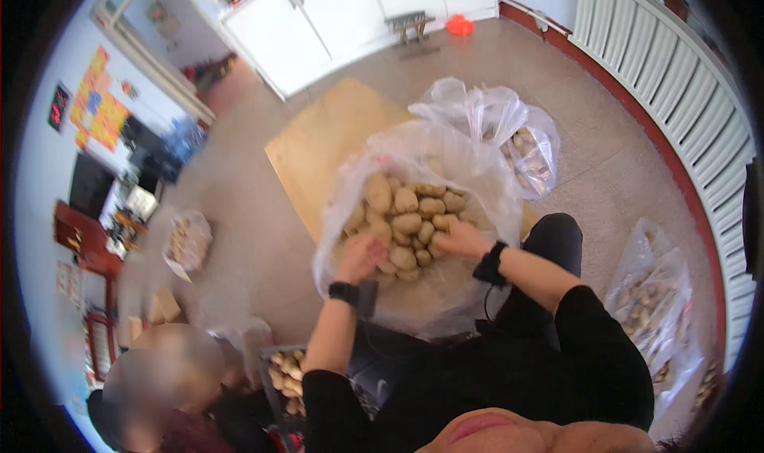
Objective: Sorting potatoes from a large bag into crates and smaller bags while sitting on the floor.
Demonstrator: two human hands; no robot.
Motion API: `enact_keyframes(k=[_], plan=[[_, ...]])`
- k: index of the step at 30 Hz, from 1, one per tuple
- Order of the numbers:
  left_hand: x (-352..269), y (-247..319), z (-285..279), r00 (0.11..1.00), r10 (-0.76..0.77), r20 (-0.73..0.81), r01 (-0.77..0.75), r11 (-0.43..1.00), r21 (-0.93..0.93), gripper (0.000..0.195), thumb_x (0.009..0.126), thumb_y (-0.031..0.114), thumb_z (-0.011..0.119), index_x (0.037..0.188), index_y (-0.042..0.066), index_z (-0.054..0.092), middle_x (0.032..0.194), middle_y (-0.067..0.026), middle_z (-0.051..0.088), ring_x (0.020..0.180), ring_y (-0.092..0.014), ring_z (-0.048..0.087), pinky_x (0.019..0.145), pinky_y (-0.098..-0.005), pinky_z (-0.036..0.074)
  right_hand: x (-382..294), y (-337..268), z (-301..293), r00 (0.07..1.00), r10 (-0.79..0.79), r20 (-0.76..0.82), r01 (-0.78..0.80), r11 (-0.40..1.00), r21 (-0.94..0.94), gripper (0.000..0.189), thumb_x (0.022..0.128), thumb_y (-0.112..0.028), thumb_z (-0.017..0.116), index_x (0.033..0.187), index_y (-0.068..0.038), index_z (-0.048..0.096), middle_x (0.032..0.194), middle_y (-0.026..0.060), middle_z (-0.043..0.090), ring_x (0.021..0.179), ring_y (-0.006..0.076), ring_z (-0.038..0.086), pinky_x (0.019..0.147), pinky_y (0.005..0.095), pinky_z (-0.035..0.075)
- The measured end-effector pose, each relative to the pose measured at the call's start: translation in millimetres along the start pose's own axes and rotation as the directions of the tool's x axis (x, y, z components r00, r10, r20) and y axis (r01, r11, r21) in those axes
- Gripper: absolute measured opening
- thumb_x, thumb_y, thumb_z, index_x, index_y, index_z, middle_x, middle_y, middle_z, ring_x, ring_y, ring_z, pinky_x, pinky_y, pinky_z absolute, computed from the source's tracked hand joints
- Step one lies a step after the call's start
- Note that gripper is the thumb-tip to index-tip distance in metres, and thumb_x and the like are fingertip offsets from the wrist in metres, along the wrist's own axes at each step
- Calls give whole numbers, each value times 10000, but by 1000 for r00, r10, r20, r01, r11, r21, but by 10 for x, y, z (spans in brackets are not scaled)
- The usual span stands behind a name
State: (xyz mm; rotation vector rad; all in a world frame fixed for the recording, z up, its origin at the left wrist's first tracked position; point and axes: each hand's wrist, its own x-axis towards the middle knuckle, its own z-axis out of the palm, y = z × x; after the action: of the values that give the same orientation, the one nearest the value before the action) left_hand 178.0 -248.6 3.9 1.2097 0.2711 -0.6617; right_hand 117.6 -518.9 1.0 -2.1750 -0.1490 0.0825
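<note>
A large, clear plastic bag [418, 309] stands wide-mouthed before me, with a heap of potatoes [407, 223] in it. My left hand [361, 256] reaches into the bag's near left side, its curled fingers against potatoes at the heap's edge; blur hides whether one is gripped. At the right side of the heap, my right hand [467, 240] has its fingertips on potatoes. Whether it grips one is unclear. Both wrists wear black bands, and a cable hangs from the right one.
The bag rests partly over a wooden board [340, 136]. Behind it is a tied plastic bag [531, 148] of produce; others lie right [647, 309] and left [190, 244]. A crate [286, 375] of produce sits near my left elbow, beside another person [197, 417]. A radiator [662, 89] lines the right wall.
</note>
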Motion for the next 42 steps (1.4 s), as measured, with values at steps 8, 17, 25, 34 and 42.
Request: enact_keyframes(k=[8,17,25,34,42], plan=[[151,-130,140,999,23,-22,-28,966,-256,170,874,154,468,956,6,483,929,-136,562,850,-250,579,693,-357,504,897,-253,-2,934,268,237,-327,909,259,355,852,-380,460,885,-28,497,621,52,534,468,112,493,393,248,378],[327,-57,239,984,-147,100,169,947,-274,337,905,315,429,1086,31,445,996,-135,552,889,-242,570,668,-349,499,1127,-129,316,716,299,631,-695,399,599,286,888,-350,393,918,-82,485,688,52,540,503,104,464,428,222,337],[329,-51,312,984,-89,152,140,917,-374,411,905,415,373,1118,72,448,1030,-97,540,901,-202,563,709,-346,498,956,-223,460,973,41,229,-118,936,332,217,775,-190,610,860,-39,479,744,55,531,606,144,523,530,281,418],[256,-123,266,992,-90,86,113,942,-315,330,887,357,444,1018,63,513,963,-94,572,860,-208,586,671,-356,519,751,-255,276,832,-499,242,486,866,114,227,731,-83,622,944,-102,547,935,87,547,691,234,565,602,311,464],[202,-70,143,987,61,150,6,914,-406,227,857,282,495,968,87,529,931,-82,593,904,-234,579,671,-368,483,859,-97,76,897,-351,269,426,849,-313,260,727,-81,580,985,-92,545,1041,95,523,859,291,548,701,348,465]])
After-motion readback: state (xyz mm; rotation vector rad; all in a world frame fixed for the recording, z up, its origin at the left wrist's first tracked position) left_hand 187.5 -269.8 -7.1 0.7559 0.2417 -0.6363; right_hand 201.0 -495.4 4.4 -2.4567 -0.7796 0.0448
